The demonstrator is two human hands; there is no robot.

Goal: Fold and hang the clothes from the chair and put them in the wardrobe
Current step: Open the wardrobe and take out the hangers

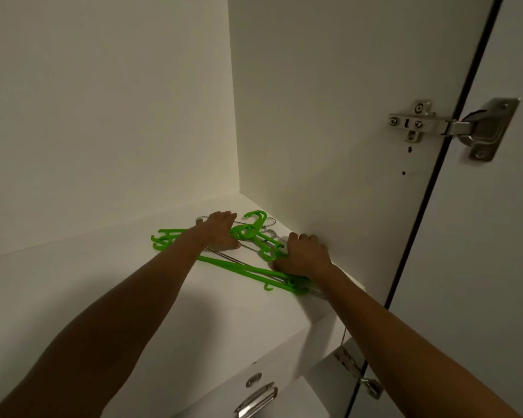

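Observation:
Inside the white wardrobe, several bright green plastic hangers [248, 271] lie in a loose pile on a white shelf [133, 285], mixed with a few thin metal wire hangers [271, 233]. My left hand [221, 232] lies on the back of the pile, fingers curled over the hangers near their hooks. My right hand [304, 256] grips the right end of the green hangers against the wardrobe's side wall. No clothes are in view.
The wardrobe's back wall [103, 116] and right side wall [314, 116] enclose the shelf. The open door [495, 236] stands at right on a metal hinge [453, 126]. Below the shelf is a drawer front with a metal handle [255, 399].

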